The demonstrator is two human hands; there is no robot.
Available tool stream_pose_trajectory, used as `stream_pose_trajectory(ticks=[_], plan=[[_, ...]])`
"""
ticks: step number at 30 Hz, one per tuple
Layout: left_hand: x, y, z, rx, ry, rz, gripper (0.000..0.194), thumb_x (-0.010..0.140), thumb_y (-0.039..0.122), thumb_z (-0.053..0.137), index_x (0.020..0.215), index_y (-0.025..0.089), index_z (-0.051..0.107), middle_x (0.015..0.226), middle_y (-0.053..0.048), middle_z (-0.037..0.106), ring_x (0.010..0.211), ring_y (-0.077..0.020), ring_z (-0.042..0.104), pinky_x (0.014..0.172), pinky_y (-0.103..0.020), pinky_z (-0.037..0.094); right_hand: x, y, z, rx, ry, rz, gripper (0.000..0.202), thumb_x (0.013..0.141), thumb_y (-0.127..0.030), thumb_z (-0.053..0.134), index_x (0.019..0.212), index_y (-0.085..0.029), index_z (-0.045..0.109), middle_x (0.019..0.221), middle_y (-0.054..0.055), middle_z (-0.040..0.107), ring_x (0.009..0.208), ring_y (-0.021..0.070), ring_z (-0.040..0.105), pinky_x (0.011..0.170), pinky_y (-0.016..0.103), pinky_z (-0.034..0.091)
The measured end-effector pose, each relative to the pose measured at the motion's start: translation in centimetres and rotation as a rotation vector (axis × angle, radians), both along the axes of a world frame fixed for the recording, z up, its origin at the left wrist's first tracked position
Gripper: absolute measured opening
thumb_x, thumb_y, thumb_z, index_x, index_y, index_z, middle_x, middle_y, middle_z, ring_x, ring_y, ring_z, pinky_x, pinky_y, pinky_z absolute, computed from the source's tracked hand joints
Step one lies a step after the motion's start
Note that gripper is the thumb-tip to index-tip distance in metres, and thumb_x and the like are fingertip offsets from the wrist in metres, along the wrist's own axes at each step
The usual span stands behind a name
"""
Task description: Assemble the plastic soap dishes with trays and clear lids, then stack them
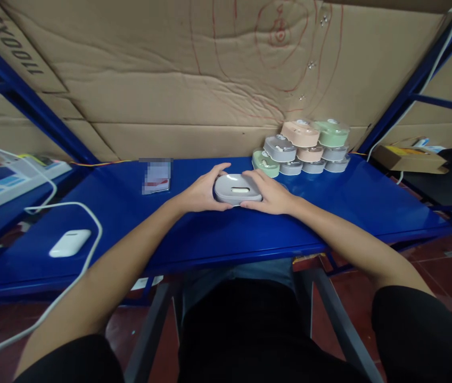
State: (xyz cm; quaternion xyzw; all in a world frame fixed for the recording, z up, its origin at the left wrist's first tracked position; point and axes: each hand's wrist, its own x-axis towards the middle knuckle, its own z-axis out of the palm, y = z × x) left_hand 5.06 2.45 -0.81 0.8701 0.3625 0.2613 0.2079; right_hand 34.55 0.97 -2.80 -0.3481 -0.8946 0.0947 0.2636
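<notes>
A grey oval box (238, 195) with a pale bar in a dark slot on its upper face is between my hands, just above or on the blue table (210, 234); I cannot tell which. My left hand (206, 192) wraps its left end, the thumb along the near edge. Around the right end curls my right hand (270, 192), fingers over the top and thumb at the front. Behind and to the right stands a stack of similar oval boxes (301, 154) in grey, green and peach with clear tops.
A phone (158, 175), partly blurred out, lies left of my hands. Farther left are a white earphone case (70, 243), a white cable (97, 226) and a power strip (22, 186). Cardboard (149, 96) walls the back. An open carton (409, 158) sits at the right.
</notes>
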Motion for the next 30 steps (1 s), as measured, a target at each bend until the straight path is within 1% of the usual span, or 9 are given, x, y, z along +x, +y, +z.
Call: stream_pose_trajectory(ticks=[4,7,12,15,19,21,24,27,30], plan=[[-0.4,0.3,-0.1,-0.021,-0.008,0.013,0.124,0.071,0.053,0.096,0.176,0.023,0.037,0.168,-0.019,0.063,0.152,-0.0442,0.065,0.126,-0.056,0.054,0.4,0.2,0.4,0.069,0.064,0.005,0.097,0.099,-0.086,0.064,0.166,-0.019,0.045,0.159,0.025,0.058,0.144,0.0415,0.062,0.123,0.06,0.055],[-1.0,1.0,0.1,-0.012,0.027,0.021,0.124,0.071,0.049,0.093,0.178,0.023,0.034,0.162,-0.018,0.069,0.148,-0.0429,0.068,0.124,-0.055,0.055,1.6,-0.1,1.8,0.126,0.11,-0.016,0.094,0.099,-0.082,0.067,0.166,-0.019,0.046,0.16,0.024,0.06,0.148,0.0421,0.061,0.127,0.062,0.051],[-2.5,2.7,0.0,-0.003,0.196,0.189,0.128,0.07,0.052,0.092,0.179,0.015,0.035,0.15,-0.022,0.076,0.137,-0.0463,0.074,0.117,-0.057,0.057,3.0,-1.8,4.0,0.044,0.02,0.112,0.084,0.099,-0.081,0.069,0.161,-0.026,0.056,0.158,0.018,0.067,0.143,0.0406,0.067,0.121,0.061,0.055],[-3.1,3.6,-0.8,0.019,0.225,0.256,0.129,0.071,0.055,0.091,0.179,0.013,0.034,0.151,-0.023,0.074,0.141,-0.0474,0.071,0.119,-0.058,0.056,1.9,-3.1,3.4,0.04,-0.093,0.188,0.093,0.094,-0.086,0.074,0.161,-0.022,0.058,0.148,0.02,0.073,0.133,0.0407,0.071,0.112,0.059,0.06],[-3.2,4.2,-1.7,0.052,0.227,0.284,0.123,0.074,0.056,0.091,0.177,0.015,0.036,0.152,-0.023,0.073,0.142,-0.0477,0.069,0.121,-0.06,0.054,-0.5,-4.2,1.7,0.111,-0.243,0.178,0.103,0.088,-0.09,0.078,0.158,-0.016,0.064,0.128,0.022,0.078,0.121,0.0447,0.071,0.103,0.063,0.061],[-3.1,4.2,-1.8,0.048,0.236,0.297,0.123,0.075,0.056,0.089,0.176,0.012,0.036,0.153,-0.026,0.071,0.144,-0.0482,0.068,0.122,-0.06,0.052,-1.0,-4.3,1.5,0.136,-0.267,0.168,0.105,0.088,-0.093,0.075,0.157,-0.014,0.065,0.128,0.023,0.079,0.119,0.0458,0.071,0.103,0.065,0.061],[-2.9,4.1,-1.8,0.03,0.263,0.305,0.124,0.076,0.057,0.087,0.176,0.007,0.035,0.156,-0.028,0.069,0.149,-0.0494,0.064,0.126,-0.06,0.05,0.0,-3.6,2.2,0.168,-0.189,0.107,0.1,0.097,-0.092,0.064,0.158,-0.012,0.065,0.139,0.025,0.076,0.127,0.046,0.07,0.109,0.065,0.059],[-2.9,4.1,-1.6,0.02,0.291,0.293,0.124,0.077,0.06,0.085,0.176,0.005,0.035,0.158,-0.029,0.068,0.151,-0.0513,0.062,0.127,-0.061,0.048,2.6,-1.8,2.9,0.161,-0.172,-0.079,0.082,0.104,-0.081,0.062,0.153,-0.015,0.068,0.144,0.025,0.074,0.133,0.0473,0.069,0.112,0.067,0.058],[-2.9,4.0,-1.5,0.01,0.307,0.281,0.123,0.077,0.061,0.085,0.176,0.008,0.036,0.158,-0.028,0.068,0.151,-0.0523,0.061,0.127,-0.064,0.047,5.2,0.5,2.7,0.049,-0.323,-0.188,0.08,0.09,-0.08,0.081,0.141,-0.019,0.074,0.129,0.021,0.079,0.115,0.046,0.076,0.098,0.064,0.065]])
